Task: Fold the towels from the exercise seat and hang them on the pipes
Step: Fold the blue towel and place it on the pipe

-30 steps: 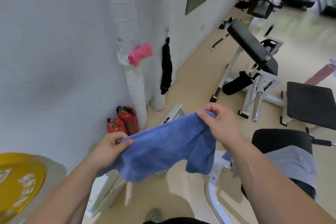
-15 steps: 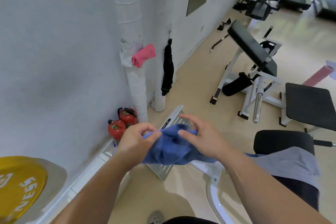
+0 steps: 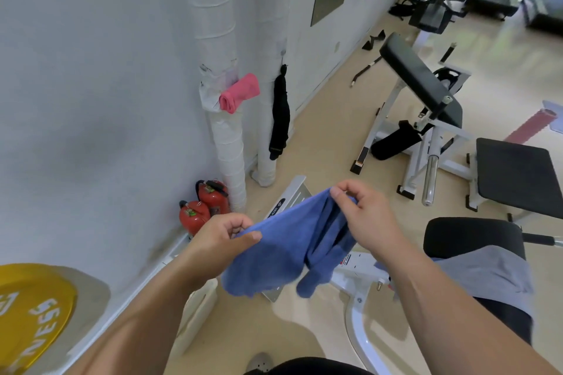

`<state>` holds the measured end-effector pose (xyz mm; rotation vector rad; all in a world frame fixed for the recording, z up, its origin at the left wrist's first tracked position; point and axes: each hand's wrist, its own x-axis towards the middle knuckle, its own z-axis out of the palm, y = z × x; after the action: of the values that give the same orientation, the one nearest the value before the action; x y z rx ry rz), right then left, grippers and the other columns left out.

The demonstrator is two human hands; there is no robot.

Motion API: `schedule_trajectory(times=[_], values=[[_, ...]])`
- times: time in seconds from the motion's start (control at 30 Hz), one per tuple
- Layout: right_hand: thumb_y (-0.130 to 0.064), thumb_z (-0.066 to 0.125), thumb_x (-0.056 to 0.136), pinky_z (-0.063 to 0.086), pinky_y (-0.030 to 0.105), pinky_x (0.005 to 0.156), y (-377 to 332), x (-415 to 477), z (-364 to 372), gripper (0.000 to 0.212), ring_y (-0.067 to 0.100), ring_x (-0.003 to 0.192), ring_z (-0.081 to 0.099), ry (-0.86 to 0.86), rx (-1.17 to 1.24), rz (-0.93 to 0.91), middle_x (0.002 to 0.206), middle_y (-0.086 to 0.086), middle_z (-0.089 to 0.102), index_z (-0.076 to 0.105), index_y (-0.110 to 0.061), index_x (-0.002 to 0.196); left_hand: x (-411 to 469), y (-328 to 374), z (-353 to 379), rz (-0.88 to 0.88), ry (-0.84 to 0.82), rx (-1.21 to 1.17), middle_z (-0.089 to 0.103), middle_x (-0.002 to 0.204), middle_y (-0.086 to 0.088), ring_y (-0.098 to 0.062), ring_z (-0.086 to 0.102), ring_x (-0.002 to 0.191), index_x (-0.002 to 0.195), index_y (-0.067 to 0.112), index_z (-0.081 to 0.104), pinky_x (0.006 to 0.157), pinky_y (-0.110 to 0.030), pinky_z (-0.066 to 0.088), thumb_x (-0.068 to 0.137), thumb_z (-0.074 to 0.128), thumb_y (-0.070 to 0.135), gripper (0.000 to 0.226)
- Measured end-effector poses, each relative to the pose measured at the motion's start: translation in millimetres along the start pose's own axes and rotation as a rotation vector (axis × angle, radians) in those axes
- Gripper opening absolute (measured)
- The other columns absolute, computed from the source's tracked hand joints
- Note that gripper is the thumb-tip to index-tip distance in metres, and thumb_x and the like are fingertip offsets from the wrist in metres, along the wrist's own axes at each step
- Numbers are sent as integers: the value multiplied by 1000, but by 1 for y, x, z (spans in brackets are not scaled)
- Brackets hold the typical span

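A blue towel point(image 3: 283, 250) hangs doubled over between my hands, in front of me. My left hand point(image 3: 219, 237) pinches its left top edge between thumb and fingers. My right hand point(image 3: 368, 216) pinches the right top corner, slightly higher. A grey towel point(image 3: 487, 277) lies draped over the black exercise seat point(image 3: 469, 234) at the lower right. On the white wrapped pipe point(image 3: 225, 137) by the wall sits a folded pink towel point(image 3: 239, 93). A second wrapped pipe point(image 3: 268, 119) stands just behind, with a black cloth point(image 3: 280, 119) hanging beside it.
Two red fire extinguishers point(image 3: 204, 207) stand at the nearer pipe's foot. A white machine frame and footplate point(image 3: 292, 195) lie under the towel. A yellow weight plate point(image 3: 30, 313) is at the lower left. A black padded bench machine point(image 3: 423, 88) stands on the open beige floor to the right.
The hands had come together at the middle with the towel bunched; they have now drawn apart again, and the towel hangs folded over between them.
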<state>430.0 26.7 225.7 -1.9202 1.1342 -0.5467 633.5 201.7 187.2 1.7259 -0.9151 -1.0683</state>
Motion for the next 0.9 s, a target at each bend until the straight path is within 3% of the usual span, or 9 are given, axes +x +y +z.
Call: schedule_trajectory(times=[0.1, 0.23, 0.3, 0.4, 0.5, 0.6, 0.73, 0.83, 0.9], values=[[-30, 57, 101, 39, 24, 55, 4, 1, -11, 22, 4, 57, 48, 102, 96, 110, 69, -4, 59, 66, -22, 83, 2, -9, 2, -46, -1, -16, 61, 65, 6, -9, 52, 62, 68, 25, 68, 66, -29, 43, 97, 67, 18, 30], [-22, 56, 101, 44, 29, 65, 7, 3, -11, 10, 16, 72, 56, 177, 123, 240, 80, 4, 63, 65, -18, 99, 7, -11, 17, -43, 107, -125, 62, 69, -2, -13, 54, 68, 74, 12, 68, 71, -34, 45, 96, 66, 9, 23], [-13, 52, 100, 44, 28, 65, 3, -1, 0, 14, 20, 74, 58, 147, 228, 343, 81, 3, 63, 59, -20, 110, 11, -2, 32, -26, 177, -211, 64, 67, -2, -13, 56, 65, 76, 7, 69, 69, -32, 46, 95, 67, 7, 19], [-7, 47, 100, 44, 24, 52, -12, -13, 24, 16, 23, 55, 56, 17, 464, 469, 63, 7, 58, 58, -19, 101, 15, 14, 54, -13, 194, -265, 71, 67, -6, -15, 60, 65, 77, 11, 72, 71, -36, 51, 94, 69, 10, 18], [-10, 54, 99, 52, 30, 67, -19, -20, 44, 12, 17, 69, 62, -44, 683, 543, 80, 5, 65, 64, -17, 99, 15, 24, 71, 3, 173, -318, 73, 85, -24, -19, 63, 73, 85, 8, 73, 76, -41, 51, 95, 69, 13, 12], [-6, 54, 98, 55, 32, 74, -20, -26, 46, 20, 18, 81, 71, -82, 813, 546, 92, 7, 75, 69, -13, 109, 12, 23, 75, 14, 205, -373, 72, 91, -25, -26, 68, 78, 87, 9, 74, 78, -44, 55, 96, 67, 17, 14], [6, 53, 95, 57, 24, 81, -22, -35, 40, 34, 17, 103, 73, -227, 813, 392, 110, 7, 77, 66, -9, 123, 5, 21, 69, 50, 201, -425, 65, 92, -35, -53, 63, 90, 90, -2, 71, 82, -65, 53, 88, 62, 24, 28], [12, 46, 92, 54, 23, 80, -24, -41, 41, 47, 18, 99, 73, -267, 638, 287, 105, 12, 77, 68, -17, 122, 0, 23, 67, 55, 208, -435, 61, 86, -39, -53, 62, 84, 87, -11, 64, 84, -69, 50, 82, 64, 32, 44], [11, 45, 93, 54, 24, 80, -24, -41, 41, 46, 19, 97, 72, -253, 631, 274, 106, 15, 76, 72, -17, 117, 0, 20, 66, 37, 186, -495, 62, 92, -40, -44, 66, 85, 93, -11, 65, 89, -71, 50, 85, 66, 27, 39]])
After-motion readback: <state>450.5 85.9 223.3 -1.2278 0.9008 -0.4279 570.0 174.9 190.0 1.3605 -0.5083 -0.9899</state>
